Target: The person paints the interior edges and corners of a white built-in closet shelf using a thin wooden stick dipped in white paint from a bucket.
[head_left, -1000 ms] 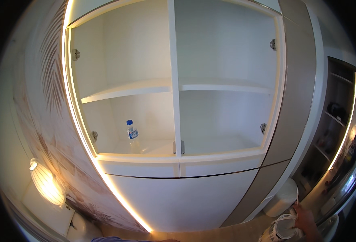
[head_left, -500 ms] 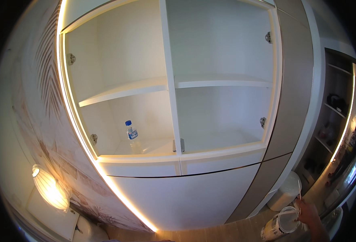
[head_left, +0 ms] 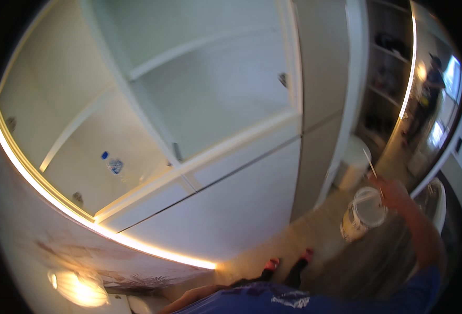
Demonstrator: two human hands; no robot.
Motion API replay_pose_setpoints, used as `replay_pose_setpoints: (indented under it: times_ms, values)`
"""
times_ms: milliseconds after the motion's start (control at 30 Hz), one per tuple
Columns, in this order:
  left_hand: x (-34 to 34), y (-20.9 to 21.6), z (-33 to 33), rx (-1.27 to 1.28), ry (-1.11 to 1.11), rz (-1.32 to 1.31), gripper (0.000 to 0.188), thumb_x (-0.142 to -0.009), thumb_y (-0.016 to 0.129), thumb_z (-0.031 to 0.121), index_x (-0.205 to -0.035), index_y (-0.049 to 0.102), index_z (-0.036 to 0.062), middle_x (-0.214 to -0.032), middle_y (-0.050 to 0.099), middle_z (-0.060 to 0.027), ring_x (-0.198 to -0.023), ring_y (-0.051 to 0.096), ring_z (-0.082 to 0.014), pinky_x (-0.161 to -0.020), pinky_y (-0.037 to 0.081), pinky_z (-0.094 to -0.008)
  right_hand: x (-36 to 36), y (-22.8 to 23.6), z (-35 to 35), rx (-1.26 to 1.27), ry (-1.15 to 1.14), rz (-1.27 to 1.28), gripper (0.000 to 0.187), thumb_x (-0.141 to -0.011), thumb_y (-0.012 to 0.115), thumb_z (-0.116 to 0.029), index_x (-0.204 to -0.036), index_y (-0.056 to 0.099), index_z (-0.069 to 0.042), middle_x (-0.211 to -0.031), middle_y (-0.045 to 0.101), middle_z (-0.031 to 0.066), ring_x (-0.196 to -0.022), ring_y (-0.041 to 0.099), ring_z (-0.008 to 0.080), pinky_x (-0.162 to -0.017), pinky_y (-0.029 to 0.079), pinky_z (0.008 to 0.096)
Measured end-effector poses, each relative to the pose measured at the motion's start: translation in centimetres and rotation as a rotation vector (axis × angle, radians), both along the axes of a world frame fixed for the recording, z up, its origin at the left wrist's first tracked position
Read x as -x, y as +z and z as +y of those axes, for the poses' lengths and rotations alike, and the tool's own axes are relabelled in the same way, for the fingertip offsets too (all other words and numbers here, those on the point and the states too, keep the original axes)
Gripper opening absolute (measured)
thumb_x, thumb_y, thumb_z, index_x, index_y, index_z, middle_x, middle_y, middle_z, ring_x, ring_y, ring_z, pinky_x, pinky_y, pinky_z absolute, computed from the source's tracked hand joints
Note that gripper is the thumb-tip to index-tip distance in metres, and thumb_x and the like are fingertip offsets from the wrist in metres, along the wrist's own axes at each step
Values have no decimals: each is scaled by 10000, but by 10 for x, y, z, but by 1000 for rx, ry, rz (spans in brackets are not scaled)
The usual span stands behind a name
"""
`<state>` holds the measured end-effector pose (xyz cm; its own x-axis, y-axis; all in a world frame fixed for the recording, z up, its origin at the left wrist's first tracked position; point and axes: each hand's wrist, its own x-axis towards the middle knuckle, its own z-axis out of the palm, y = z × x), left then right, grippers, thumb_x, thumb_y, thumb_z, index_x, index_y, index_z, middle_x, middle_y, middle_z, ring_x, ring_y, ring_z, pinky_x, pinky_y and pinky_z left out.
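Note:
My right hand (head_left: 390, 193) is closed around a thin white stick (head_left: 369, 161) that points up and away from the fingers. Just under and beside the hand is a white bucket (head_left: 350, 222) with dark print on its side and a pale bar across its top. Whether the fingers also grip the bucket's rim or handle I cannot make out. My left forearm (head_left: 197, 296) runs out at the bottom edge; its hand is out of the picture. Far from both hands, a clear bottle with a blue cap (head_left: 114, 166) stands in the cabinet's lower left compartment.
An open white cabinet (head_left: 236, 183) with shelves and a glowing light strip (head_left: 152, 253) fills the left and middle. A white cylindrical bin (head_left: 352, 165) stands beyond the bucket. A tall mirror (head_left: 434, 104) is at right, a lit lamp (head_left: 79, 288) at lower left.
The view has turned right and down, so the cabinet sits further left and tilted. My torso, feet and left forearm have come into view. The right hand stays by the bucket with the stick.

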<state>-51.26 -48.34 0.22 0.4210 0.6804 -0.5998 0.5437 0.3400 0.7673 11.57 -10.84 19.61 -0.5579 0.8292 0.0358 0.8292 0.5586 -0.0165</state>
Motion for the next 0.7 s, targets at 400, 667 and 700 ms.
replay_pose_setpoints:
  times_ms: [400,667,700]
  values:
    - [2,-68,-24,48,-11,56,541,-961,651,295,-1454,601,78,-1456,612,-219,-1375,565,-357,-1150,434,-446,6,6,-13,43,-44,-35,826,-727,865,-137,-1466,496,-149,-1530,557,70,-988,719,406,-858,588,509]
    - [-25,13,14,-138,-97,87,545,-910,703,311,-1401,629,86,-1380,653,-222,-1296,612,-392,-1109,471,-459,13,6,-10,99,-85,-62,762,-777,752,-34,-1478,479,-156,-1576,504,105,-993,710,422,-885,570,528]
    - [-25,8,16,-152,-98,84,546,-903,706,307,-1397,631,86,-1369,658,-222,-1287,617,-393,-1102,476,-461,12,6,-9,102,-103,-70,761,-779,739,-21,-1480,478,-158,-1582,497,108,-998,708,423,-893,567,532]
